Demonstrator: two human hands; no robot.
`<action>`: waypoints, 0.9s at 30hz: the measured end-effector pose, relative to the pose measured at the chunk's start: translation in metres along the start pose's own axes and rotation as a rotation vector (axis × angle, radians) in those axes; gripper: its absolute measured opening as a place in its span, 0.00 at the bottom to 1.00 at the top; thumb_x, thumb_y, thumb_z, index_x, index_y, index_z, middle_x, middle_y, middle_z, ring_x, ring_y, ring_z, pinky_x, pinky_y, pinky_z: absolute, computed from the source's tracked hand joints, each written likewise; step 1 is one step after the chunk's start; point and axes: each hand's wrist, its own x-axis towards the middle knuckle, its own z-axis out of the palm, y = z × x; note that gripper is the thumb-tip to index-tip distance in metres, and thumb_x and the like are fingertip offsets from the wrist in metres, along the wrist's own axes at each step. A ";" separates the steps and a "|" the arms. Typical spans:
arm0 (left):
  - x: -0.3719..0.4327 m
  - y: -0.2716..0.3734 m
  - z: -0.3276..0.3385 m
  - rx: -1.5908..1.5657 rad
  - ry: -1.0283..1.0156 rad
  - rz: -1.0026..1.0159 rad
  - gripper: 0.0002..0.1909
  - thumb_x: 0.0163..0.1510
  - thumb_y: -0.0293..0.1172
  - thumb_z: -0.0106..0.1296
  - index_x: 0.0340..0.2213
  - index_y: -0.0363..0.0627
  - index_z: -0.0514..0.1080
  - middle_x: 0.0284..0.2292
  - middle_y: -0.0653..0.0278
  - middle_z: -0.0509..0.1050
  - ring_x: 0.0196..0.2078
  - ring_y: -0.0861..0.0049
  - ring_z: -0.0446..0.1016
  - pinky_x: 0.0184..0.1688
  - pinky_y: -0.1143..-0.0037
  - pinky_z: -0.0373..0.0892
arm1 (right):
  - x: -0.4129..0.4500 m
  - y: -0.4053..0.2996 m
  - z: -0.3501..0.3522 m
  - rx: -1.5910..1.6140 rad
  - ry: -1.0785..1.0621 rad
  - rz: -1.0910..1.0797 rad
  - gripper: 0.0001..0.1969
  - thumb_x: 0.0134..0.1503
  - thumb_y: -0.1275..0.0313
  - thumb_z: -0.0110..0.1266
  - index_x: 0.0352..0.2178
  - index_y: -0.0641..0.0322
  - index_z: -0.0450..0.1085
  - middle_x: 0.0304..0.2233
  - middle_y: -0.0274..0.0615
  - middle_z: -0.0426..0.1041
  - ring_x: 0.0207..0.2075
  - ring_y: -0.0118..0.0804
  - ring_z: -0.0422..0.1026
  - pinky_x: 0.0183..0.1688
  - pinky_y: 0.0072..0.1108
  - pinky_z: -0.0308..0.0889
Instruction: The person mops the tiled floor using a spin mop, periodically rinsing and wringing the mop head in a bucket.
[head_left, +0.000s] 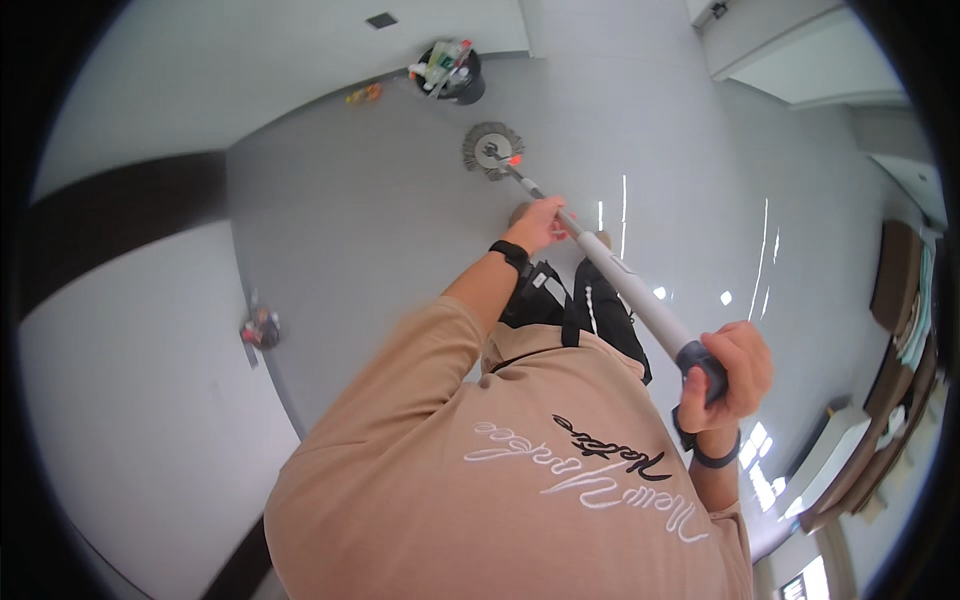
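A spin mop with a grey and white telescopic handle (637, 289) slants across the view in front of my body. My left hand (546, 223) grips the lower, thinner part of the pole. Up at the top end, my right hand (731, 375) is closed around the dark grey grip cap (703, 370). The round mop head (493, 150), with a fringe of grey strands around a pale disc, lies flat on the grey floor (360, 210). A small orange-red part (515, 160) shows beside its joint. My feet, partly hidden by the pole and my arm, stand just behind the mop head.
A black bin (470, 88) full of bottles stands by the far wall, beside a small orange-yellow packet (364, 94). At left, a bag of mixed items (262, 328) sits against a white door (157, 390). A brown sofa (896, 277) and a white table (829, 454) are at right.
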 end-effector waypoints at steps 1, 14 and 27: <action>-0.001 0.000 0.009 -0.024 -0.006 0.016 0.07 0.50 0.35 0.49 0.30 0.47 0.65 0.27 0.61 0.72 0.29 0.70 0.71 0.30 0.67 0.67 | 0.009 0.002 -0.004 -0.024 -0.003 -0.054 0.12 0.37 0.71 0.52 0.24 0.70 0.69 0.16 0.43 0.64 0.16 0.42 0.63 0.20 0.26 0.60; -0.007 -0.020 0.002 -0.139 -0.100 0.013 0.14 0.55 0.43 0.44 0.34 0.44 0.64 0.32 0.59 0.71 0.33 0.67 0.74 0.28 0.71 0.66 | 0.078 0.023 0.014 0.183 -0.043 0.042 0.09 0.41 0.74 0.49 0.23 0.73 0.67 0.18 0.45 0.64 0.18 0.35 0.62 0.21 0.21 0.55; -0.022 -0.111 -0.177 -0.616 0.435 -0.127 0.13 0.54 0.39 0.47 0.36 0.44 0.60 0.34 0.57 0.65 0.38 0.67 0.67 0.34 0.69 0.68 | -0.011 0.057 0.170 0.071 -0.862 0.093 0.09 0.52 0.66 0.53 0.29 0.62 0.70 0.20 0.46 0.73 0.23 0.51 0.72 0.26 0.35 0.66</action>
